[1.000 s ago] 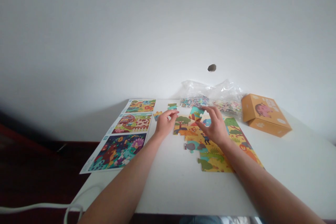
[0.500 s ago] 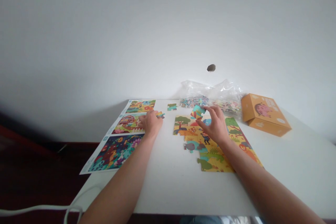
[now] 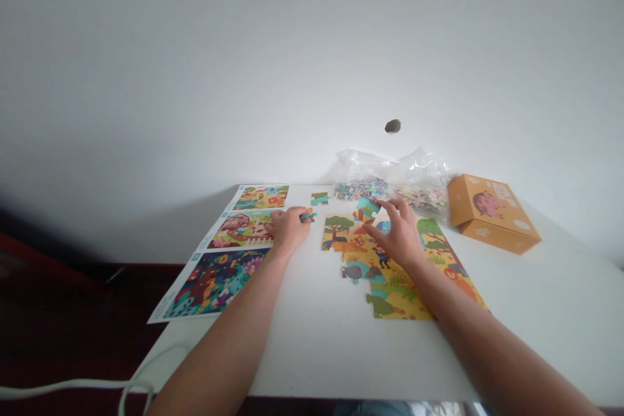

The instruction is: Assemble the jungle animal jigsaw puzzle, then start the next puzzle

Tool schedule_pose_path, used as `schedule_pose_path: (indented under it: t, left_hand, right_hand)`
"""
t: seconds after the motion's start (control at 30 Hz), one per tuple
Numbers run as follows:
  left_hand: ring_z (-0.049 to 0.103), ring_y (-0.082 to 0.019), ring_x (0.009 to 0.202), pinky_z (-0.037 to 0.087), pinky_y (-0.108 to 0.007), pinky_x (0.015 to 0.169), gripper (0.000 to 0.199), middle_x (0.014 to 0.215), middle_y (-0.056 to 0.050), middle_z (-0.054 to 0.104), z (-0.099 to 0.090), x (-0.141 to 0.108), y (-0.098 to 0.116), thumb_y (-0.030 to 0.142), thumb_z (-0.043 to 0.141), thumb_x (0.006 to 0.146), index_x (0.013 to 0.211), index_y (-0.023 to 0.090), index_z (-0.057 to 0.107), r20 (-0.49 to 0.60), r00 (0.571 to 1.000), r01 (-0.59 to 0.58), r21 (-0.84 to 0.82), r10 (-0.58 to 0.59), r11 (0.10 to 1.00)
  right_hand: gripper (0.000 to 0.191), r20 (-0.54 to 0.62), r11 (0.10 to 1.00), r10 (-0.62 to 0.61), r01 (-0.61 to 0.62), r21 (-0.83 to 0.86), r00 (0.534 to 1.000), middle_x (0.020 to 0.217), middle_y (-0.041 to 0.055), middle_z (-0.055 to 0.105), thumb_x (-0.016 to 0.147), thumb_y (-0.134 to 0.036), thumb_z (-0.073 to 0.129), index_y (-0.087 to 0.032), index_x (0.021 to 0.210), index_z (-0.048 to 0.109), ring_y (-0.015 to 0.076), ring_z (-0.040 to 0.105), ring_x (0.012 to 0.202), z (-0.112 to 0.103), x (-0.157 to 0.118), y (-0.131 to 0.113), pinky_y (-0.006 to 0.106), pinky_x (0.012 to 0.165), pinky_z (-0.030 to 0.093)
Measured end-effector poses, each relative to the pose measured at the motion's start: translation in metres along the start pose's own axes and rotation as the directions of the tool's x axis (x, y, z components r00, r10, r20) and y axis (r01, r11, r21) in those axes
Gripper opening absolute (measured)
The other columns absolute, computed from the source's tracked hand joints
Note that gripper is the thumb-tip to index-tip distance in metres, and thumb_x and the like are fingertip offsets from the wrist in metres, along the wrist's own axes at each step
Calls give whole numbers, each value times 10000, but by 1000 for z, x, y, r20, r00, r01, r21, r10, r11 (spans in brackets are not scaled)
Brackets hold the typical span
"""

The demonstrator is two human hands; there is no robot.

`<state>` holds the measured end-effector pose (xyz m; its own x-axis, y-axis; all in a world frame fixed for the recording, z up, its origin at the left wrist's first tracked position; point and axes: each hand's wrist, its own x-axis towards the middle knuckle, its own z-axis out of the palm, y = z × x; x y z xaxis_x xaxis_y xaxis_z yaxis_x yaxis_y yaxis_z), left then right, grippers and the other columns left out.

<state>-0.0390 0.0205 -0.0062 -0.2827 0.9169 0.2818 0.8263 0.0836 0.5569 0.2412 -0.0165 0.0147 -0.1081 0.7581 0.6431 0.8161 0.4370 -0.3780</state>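
Note:
My left hand (image 3: pixel 288 229) is closed on a small puzzle piece (image 3: pixel 307 215), beside the right edge of the printed picture sheet (image 3: pixel 210 242). Between the thumb and fingers of my right hand (image 3: pixel 398 229) is a teal puzzle piece (image 3: pixel 366 209), tilted up above the back edge of the partly joined jigsaw puzzle (image 3: pixel 397 289). The puzzle shows animals and trees on yellow ground, and its left side is stepped and ragged. My right hand and forearm hide part of it. A loose green and teal piece (image 3: pixel 320 199) lies flat behind my left hand.
Clear plastic bags of puzzle pieces (image 3: pixel 361 188) lie against the wall at the back. An orange box (image 3: pixel 493 211) stands at the back right of the white table (image 3: pixel 312 351). A white cable (image 3: pixel 73 385) hangs by the left front edge.
My left hand has moved a little to the right with its piece, which has turned in the fingers. My right hand has barely shifted and still holds the teal piece.

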Motion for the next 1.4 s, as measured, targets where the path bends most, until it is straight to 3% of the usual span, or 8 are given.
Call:
schedule_pose_path:
  t: [0.17,0.47,0.67,1.03,1.13,1.23,1.3,1.4]
  left_hand:
    - [414,-464,1183,230,-723,956,206,1170,-83,701,-3,-2,5,346,694,750,943,316,760,35,999,-33,15,32,999]
    - [397,-444,1205,290,-699,939,317,1279,-68,657,-3,-3,6,186,591,782,1041,309,726,32,998,-64,120,61,991]
    - [383,-457,1228,274,-709,951,453,1320,-103,624,-3,-1,4,261,600,779,1227,311,643,33,998,-59,162,55,985]
    - [499,-437,1178,331,-637,972,542,1223,-180,586,-5,3,7,336,696,742,1276,281,621,59,998,-24,137,16,990]
    - [549,-352,1183,350,-576,1039,533,1235,-144,552,-3,1,9,231,697,739,1264,277,619,19,997,-75,45,74,996]
    - [602,-256,1125,454,-420,1009,457,1182,-101,582,3,3,9,117,616,750,1187,242,663,-42,990,-143,-182,138,973]
    - [650,-211,1004,517,-345,913,405,1135,-87,624,7,5,9,119,600,746,1133,203,686,-60,989,-149,-411,137,900]
    - [675,-182,849,548,-324,811,404,1081,-72,682,9,3,16,217,679,718,1120,175,687,1,996,-61,-712,87,699]
  right_hand:
    - [585,44,994,80,-76,-76,996,1214,146,520,816,-556,667,-214,1285,592,333,509,1138,4,-1,3,502,947,448]
    - [552,326,958,204,-120,-259,923,1246,195,521,816,-605,627,-228,1217,672,401,490,1184,10,-12,6,599,977,371]
    - [496,329,959,191,-105,-262,925,1276,193,514,806,-525,654,-255,1222,672,398,494,1189,8,-12,4,595,976,363]
    - [465,351,959,211,-124,-254,912,1267,172,518,808,-491,661,-303,1233,673,392,507,1190,8,-12,1,601,991,352]
    - [454,341,958,214,-129,-256,915,1255,174,525,807,-482,664,-301,1222,679,393,518,1171,9,-12,2,604,984,359]
    - [441,294,956,209,-132,-261,933,1224,174,541,807,-501,662,-289,1192,692,386,533,1141,11,-14,5,609,969,375]
    - [429,259,954,209,-138,-267,943,1185,169,554,807,-527,659,-283,1157,706,381,543,1119,13,-15,6,617,956,385]
    - [438,236,950,225,-159,-271,945,1172,179,556,818,-546,643,-258,1142,707,394,543,1119,12,-14,6,629,952,393]
